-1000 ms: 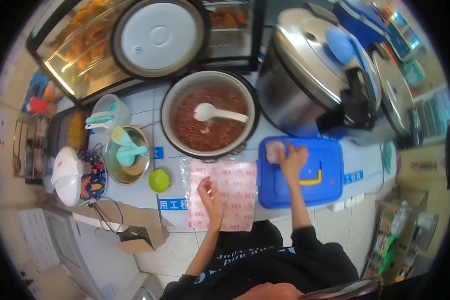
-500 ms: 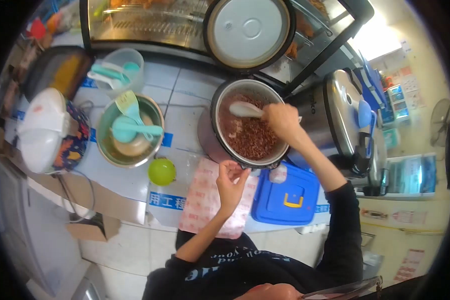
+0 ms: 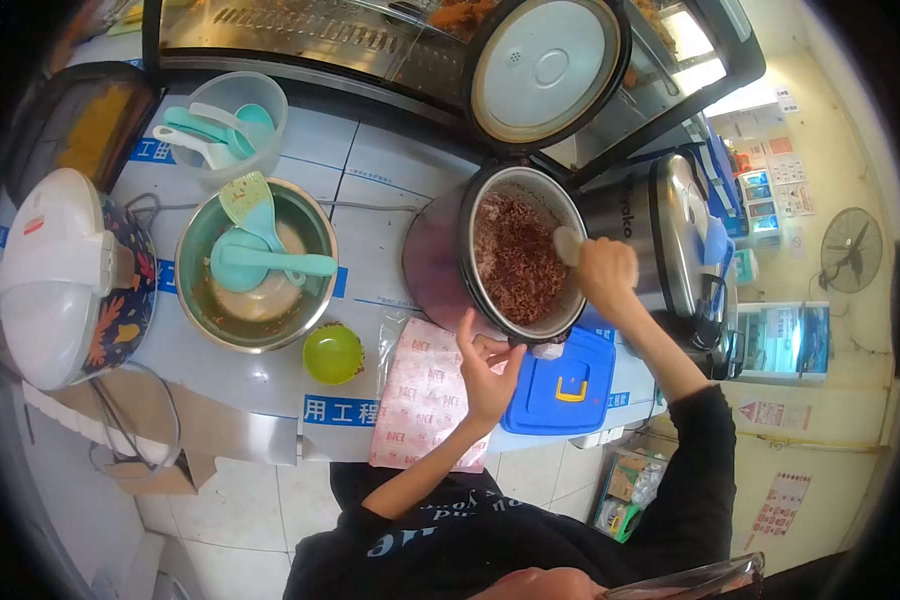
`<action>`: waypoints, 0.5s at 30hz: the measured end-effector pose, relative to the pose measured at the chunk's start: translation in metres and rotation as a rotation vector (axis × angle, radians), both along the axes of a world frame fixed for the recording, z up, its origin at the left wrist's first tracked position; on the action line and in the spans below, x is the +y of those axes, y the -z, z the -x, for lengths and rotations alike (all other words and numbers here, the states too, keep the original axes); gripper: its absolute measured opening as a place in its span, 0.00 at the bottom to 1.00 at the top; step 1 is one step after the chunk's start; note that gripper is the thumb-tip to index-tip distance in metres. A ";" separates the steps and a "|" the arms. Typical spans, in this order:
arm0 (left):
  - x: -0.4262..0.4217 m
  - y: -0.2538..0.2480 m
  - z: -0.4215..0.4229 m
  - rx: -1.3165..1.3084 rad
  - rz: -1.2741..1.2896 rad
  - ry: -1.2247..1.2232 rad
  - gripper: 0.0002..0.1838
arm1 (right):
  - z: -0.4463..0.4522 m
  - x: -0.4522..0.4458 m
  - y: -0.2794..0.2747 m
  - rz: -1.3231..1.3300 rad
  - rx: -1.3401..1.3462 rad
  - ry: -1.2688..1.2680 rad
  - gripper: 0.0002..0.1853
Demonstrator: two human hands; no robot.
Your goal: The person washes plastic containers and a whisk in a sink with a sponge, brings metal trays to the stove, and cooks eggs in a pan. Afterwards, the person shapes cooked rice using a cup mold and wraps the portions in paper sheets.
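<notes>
Dark reddish cooked rice (image 3: 520, 262) fills the round pot (image 3: 478, 285) of an open cooker. My right hand (image 3: 608, 272) is closed round the handle of a white rice paddle (image 3: 568, 246), whose head is at the right inner side of the pot. At the pot's front edge is my left hand (image 3: 490, 375), its thumb and fingers bent toward the rim; whether it grips the rim is unclear. Pink-and-white printed paper sheets (image 3: 415, 390) lie beneath and left of that hand. A blue lidded box (image 3: 555, 400) with a yellow handle sits just right of it.
A steel bowl (image 3: 192, 300) holds turquoise ladles, and a clear tub (image 3: 275, 150) holds more utensils. Near the front stands a green cup (image 3: 333, 354). A patterned cooker (image 3: 120, 290) is at the left, a large steel cooker (image 3: 675, 250) at the right. The raised lid (image 3: 545, 70) leans behind.
My right hand went from the blue box to the paddle, which has since shifted to the pot's right side. My left hand moved from over the paper to the pot's front. The view turned right.
</notes>
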State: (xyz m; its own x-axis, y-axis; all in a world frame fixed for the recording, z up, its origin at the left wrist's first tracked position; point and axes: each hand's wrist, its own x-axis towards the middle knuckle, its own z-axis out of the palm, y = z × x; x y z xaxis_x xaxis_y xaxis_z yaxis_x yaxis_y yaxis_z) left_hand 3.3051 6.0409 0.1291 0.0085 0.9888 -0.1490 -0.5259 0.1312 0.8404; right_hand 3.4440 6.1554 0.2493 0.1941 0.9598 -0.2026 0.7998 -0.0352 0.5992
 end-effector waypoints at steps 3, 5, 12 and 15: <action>0.000 0.001 -0.003 -0.044 -0.014 -0.017 0.44 | -0.020 0.009 0.059 -0.067 0.026 0.002 0.09; 0.000 0.007 -0.002 -0.011 -0.032 0.016 0.44 | -0.022 0.008 0.070 -0.088 0.068 0.034 0.10; -0.002 0.006 -0.004 -0.004 -0.062 -0.001 0.43 | 0.021 -0.017 0.038 0.057 0.136 0.029 0.08; -0.002 0.004 -0.002 -0.008 -0.050 0.015 0.43 | 0.037 -0.036 0.043 0.146 0.151 -0.105 0.10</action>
